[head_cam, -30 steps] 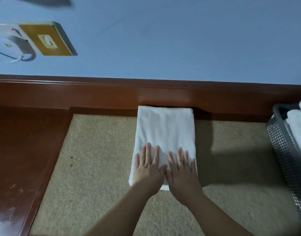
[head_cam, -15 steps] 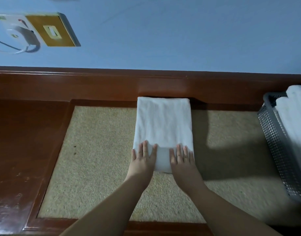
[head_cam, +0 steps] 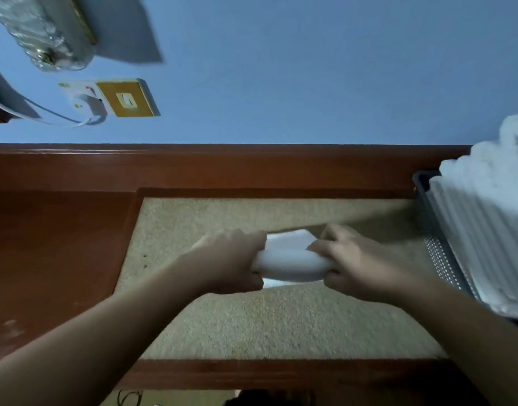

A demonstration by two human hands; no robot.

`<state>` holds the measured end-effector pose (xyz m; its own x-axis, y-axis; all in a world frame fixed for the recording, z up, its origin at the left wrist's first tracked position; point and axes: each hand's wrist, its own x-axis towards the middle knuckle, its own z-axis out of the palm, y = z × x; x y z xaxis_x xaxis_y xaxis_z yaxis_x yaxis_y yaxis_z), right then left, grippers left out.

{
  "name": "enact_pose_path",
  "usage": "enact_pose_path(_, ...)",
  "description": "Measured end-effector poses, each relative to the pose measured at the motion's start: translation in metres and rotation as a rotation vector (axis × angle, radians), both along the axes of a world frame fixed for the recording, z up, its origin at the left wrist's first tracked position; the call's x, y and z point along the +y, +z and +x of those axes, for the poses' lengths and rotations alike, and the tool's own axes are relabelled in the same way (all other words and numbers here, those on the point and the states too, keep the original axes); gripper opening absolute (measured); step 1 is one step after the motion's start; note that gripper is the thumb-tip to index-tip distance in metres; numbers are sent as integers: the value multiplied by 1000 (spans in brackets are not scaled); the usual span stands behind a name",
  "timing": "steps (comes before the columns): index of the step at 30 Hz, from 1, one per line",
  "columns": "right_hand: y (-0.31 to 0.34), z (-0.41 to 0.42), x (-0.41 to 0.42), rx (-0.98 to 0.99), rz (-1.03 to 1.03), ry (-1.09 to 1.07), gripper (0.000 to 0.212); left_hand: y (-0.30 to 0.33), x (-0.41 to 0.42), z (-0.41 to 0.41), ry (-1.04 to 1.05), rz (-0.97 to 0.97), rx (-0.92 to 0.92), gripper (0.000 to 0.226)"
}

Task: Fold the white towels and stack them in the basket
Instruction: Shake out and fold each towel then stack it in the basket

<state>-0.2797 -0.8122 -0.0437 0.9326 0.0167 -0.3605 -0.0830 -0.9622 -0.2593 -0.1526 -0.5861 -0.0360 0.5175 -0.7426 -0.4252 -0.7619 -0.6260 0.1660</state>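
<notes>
We find the left hand and right hand each with fingers curled round an end of one folded white towel, held just above the tan inlay of the worktop. We judge folding done for this piece; placing it remains. The grey mesh basket at right already holds stacked towels. Beyond: a red-brown wooden border, a blue wall, a wall switch.
</notes>
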Motion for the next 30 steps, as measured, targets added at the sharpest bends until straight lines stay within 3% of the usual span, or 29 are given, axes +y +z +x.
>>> enact_pose_path(5,55,9,-13,106,149,-100,36,47,1,26,55,-72,208,16)
enact_pose_path(10,4,56,-44,139,337,-271,37,-6,-11,73,235,-158,365,11)
enact_pose_path(13,-46,89,-61,157,380,-351,40,-56,-19,102,418,-265,467,18)
enact_pose_path(18,-125,130,-78,45,449,-414,43,-132,-43,138,711,-441,480,29)
enact_pose_path(23,-188,129,-77,-61,518,-747,76,-200,-44,150,1029,-513,620,69)
enact_pose_path(26,-220,93,-53,18,608,-952,62,-226,-25,119,1185,-545,783,70)
enact_pose_path(30,-255,36,-11,24,504,-1061,52,-255,7,64,1177,-470,729,88)
